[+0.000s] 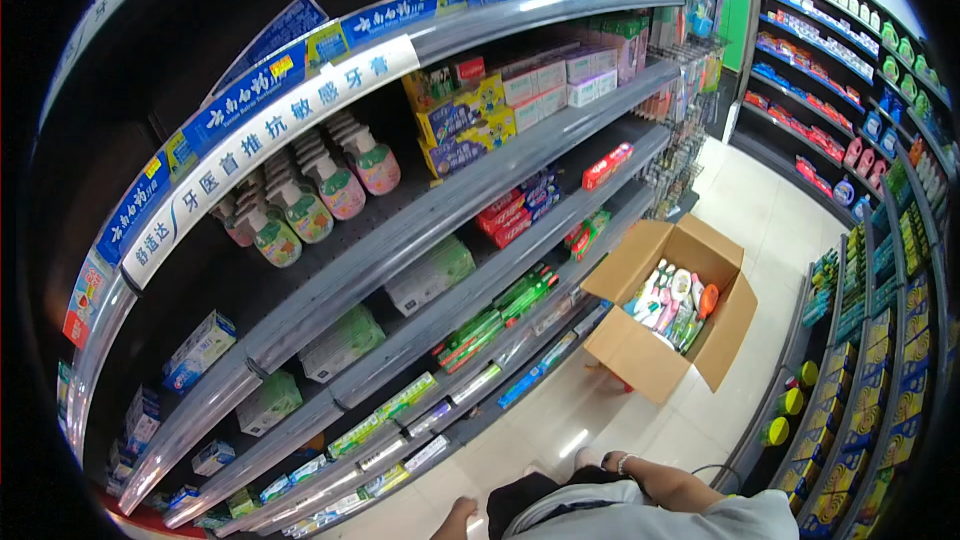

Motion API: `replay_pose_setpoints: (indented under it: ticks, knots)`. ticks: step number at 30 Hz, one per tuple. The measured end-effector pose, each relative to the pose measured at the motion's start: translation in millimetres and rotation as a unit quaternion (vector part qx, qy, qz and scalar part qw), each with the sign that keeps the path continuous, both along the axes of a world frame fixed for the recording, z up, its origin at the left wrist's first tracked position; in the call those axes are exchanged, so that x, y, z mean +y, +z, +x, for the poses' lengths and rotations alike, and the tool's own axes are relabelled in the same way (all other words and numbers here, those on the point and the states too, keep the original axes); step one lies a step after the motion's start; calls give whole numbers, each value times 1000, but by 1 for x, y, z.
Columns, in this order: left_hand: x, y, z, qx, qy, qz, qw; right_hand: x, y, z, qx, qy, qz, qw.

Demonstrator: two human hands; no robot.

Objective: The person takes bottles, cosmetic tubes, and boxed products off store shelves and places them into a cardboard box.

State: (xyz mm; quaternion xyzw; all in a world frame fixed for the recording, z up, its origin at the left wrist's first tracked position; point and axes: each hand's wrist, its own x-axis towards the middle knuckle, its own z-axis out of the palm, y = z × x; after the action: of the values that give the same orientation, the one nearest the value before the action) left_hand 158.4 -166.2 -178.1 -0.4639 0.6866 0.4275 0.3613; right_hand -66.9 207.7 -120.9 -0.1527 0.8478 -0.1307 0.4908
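At the bottom of the head view my left hand hangs low beside my dark shorts, its fingers partly hidden. My right hand, with a beaded bracelet at the wrist, is held in front of my body. I see nothing in either hand, but their fingers are too small to read. An open cardboard box stands ahead to the right on a small red support. Mixed bottles fill it, white, pink, green and orange. Nearest my left hand runs the lower edge of a shelf unit.
Pump bottles stand on a curved grey shelf along the left, with toothpaste boxes and green cartons. A shelf of yellow-lidded jars and blue-yellow boxes flanks the right. Pale floor tiles lie between.
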Motion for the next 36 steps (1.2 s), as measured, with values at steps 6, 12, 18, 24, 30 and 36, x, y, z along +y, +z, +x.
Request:
replay_pose_setpoints:
  ticks: [6,12,18,24,30,36]
  knots:
    - [-2,37,14,18,112,177,978,-4,14,-20,-83,-209,-46,973]
    - [37,23,-25,46,-73,87,993,-1,6,-19,38,-228,-50,972]
    - [36,60,-89,98,-162,141,972,2,3,-30,74,-190,-58,977]
    - [28,40,-109,203,-6,115,972,9,17,-28,61,-243,-50,967]
    - [67,55,-124,179,-160,8,971,14,4,-47,64,-195,-50,977]
    - [59,86,-167,227,-163,72,957,60,-147,-56,116,42,-138,983]
